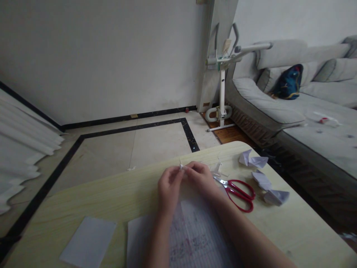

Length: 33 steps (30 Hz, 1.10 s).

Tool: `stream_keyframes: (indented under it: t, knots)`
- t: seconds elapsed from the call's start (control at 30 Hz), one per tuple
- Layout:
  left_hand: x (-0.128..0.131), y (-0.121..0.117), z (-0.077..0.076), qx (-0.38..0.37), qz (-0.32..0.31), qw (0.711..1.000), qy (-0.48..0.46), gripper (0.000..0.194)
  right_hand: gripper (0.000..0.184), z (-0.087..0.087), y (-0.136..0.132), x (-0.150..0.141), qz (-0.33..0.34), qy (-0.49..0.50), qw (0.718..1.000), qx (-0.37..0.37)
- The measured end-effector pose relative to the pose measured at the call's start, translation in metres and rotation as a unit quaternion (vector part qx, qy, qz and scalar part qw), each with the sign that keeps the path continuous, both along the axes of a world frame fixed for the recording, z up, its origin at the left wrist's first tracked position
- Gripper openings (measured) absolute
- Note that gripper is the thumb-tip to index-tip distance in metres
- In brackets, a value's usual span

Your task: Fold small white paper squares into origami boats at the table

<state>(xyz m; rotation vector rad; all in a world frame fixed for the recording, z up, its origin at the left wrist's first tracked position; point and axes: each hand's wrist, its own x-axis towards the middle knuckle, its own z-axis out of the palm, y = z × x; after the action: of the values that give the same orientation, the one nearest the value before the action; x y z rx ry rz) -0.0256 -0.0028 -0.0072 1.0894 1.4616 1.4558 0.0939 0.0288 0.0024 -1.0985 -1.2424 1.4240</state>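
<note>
My left hand [169,183] and my right hand [200,176] meet above the far part of the table, fingers pinched together. Between the fingertips is a small piece of white folded paper [181,166], its shape mostly covered by the fingers. Under my forearms lies a lined sheet of paper [192,230] with writing on it. Just right of my right hand, scissors [240,193] with red handles rest on the table. White paper scraps [219,168] lie by the blades.
Several folded paper pieces [276,196] stand along the right of the wooden table [134,197]. A white paper sheet [88,242] lies at the left. Beyond are exercise equipment [222,89], a grey sofa [329,130] with a blue bag [290,82], and a white curtain [22,145].
</note>
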Motion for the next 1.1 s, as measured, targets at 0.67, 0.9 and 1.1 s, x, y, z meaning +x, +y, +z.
stream_keyframes:
  t: [0.67, 0.9, 1.1]
  knots:
    - [-0.0022, -0.001, 0.0023, -0.015, -0.033, 0.999, -0.018, 0.025, 0.024, -0.0034, -0.0025, -0.0015, 0.013, 0.061, 0.998, -0.013]
    - [-0.0057, -0.0019, 0.0066, -0.011, -0.033, 0.999, 0.0, 0.023, 0.023, -0.0023, -0.0032, 0.0011, 0.013, 0.009, 1.0, 0.014]
    - [-0.0034, -0.0033, 0.0057, -0.024, -0.041, 0.998, -0.028, 0.033, 0.024, -0.0056, -0.0023, -0.0002, -0.016, 0.02, 1.0, 0.002]
